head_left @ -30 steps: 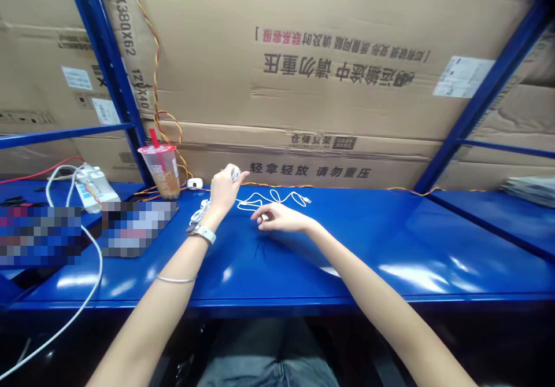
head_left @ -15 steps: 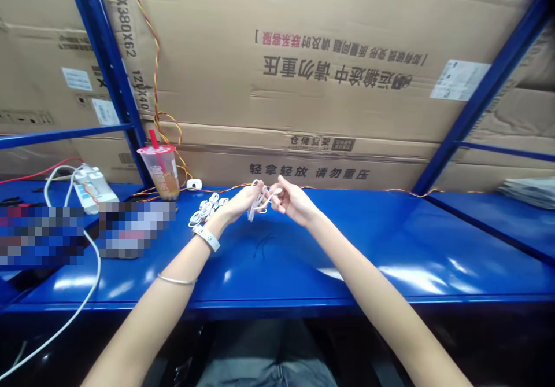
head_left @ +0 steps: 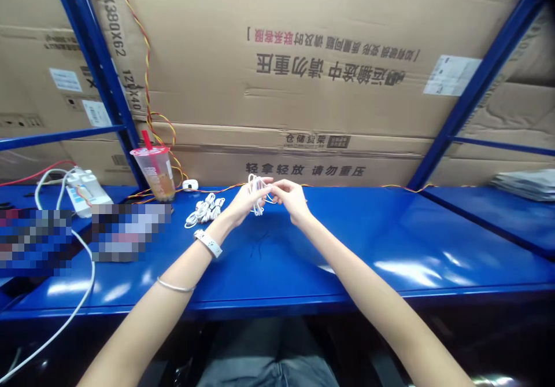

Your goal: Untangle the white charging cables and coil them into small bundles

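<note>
A looped white cable [head_left: 257, 205] is gripped in my left hand [head_left: 243, 202], its coils hanging around the fingers above the blue shelf surface [head_left: 286, 265]. My right hand [head_left: 291, 197] touches fingertips with the left and pinches a part of the same cable; the exact piece between the fingers is too small to make out. Left of my left wrist lies a pile of bundled white cables [head_left: 204, 210]. Below the hands, thin dark strands [head_left: 259, 245] show on the blue surface.
A lidded drink cup [head_left: 155, 173] with a red straw stands at the back left, near a small white device [head_left: 189, 185]. A white power strip [head_left: 89, 193] lies further left. Large cardboard boxes [head_left: 329, 109] line the back behind blue posts. Folded sheets [head_left: 526, 184] lie far right.
My right hand has turned and closed its fingers against the cable near my left hand. The coils in the left hand now show wider loops. The view has shifted slightly.
</note>
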Motion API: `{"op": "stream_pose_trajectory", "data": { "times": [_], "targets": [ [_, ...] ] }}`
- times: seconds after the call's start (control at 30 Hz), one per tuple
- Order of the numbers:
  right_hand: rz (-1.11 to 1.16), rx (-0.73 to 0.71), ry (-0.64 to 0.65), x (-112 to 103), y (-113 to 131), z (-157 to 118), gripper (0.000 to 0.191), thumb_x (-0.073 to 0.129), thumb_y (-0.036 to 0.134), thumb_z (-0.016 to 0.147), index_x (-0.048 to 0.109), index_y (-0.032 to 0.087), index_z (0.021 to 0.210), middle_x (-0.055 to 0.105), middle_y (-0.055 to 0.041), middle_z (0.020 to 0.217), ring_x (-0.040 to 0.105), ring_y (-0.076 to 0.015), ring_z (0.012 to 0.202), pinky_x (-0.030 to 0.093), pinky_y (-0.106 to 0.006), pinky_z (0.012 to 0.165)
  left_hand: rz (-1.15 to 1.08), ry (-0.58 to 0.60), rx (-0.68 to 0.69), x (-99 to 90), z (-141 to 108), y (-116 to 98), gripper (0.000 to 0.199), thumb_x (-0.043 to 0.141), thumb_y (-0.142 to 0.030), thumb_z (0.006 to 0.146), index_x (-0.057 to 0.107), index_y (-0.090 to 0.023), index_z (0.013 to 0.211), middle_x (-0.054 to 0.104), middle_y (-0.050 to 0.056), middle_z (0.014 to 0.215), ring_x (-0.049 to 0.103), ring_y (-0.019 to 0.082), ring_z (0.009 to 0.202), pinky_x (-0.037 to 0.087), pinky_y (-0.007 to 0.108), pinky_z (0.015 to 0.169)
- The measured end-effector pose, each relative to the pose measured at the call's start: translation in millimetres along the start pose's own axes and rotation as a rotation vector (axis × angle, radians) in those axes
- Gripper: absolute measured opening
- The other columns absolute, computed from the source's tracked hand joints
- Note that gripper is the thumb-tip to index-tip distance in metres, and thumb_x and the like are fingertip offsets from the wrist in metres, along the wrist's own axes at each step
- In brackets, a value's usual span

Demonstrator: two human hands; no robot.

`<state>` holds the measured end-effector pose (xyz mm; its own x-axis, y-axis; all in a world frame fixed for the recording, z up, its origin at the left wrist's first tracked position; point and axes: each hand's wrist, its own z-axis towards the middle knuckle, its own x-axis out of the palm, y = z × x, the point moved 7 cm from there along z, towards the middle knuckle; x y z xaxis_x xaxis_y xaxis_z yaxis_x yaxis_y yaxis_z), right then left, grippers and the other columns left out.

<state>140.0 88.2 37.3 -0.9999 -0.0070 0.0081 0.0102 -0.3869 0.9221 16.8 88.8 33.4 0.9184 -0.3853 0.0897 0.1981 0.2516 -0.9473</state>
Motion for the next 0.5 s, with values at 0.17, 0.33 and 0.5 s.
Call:
{"op": "stream_pose_trajectory", "data": {
  "times": [0.17,0.33,0.5],
  "targets": [
    [-0.294,-0.073,0.103,11.3,-2.6,-3.4,0.028,0.064,0.046,0.076,0.063,0.018,0.071,0.062,-0.0029,0.064,0.056,-0.0158,0.056,0.043,-0.029,0.058,-0.016,-0.092,0.105,-5.0,5.6,2.5,0.034,0.062,-0.048,0.078,0.062,-0.014,0.08,0.061,0.004,0.082,0.056,0.01,0.068,0.045,0.022,0.063],
    [-0.485,-0.318,0.003,4.7,19.6,-4.5,0.023,0.067,0.038,0.075,0.064,0.02,0.088,0.062,-0.0052,0.089,0.057,-0.0181,0.08,0.044,-0.03,0.074,-0.033,-0.153,0.084,-14.3,7.5,6.9,0.036,0.061,-0.05,0.078,0.054,-0.016,0.072,0.06,0.003,0.073,0.058,0.013,0.067,0.048,0.025,0.062],
    [-0.465,-0.352,0.137,8.7,26.0,-3.6,0.027,0.061,0.029,0.078,0.065,0.022,0.104,0.061,-0.0048,0.1,0.056,-0.0182,0.088,0.043,-0.029,0.078,0.085,0.127,-0.079,3.3,-1.3,11.9,0.023,0.07,-0.032,0.07,0.055,-0.017,0.079,0.054,-0.002,0.061,0.053,0.012,0.055,0.045,0.025,0.053]
  ]
}}
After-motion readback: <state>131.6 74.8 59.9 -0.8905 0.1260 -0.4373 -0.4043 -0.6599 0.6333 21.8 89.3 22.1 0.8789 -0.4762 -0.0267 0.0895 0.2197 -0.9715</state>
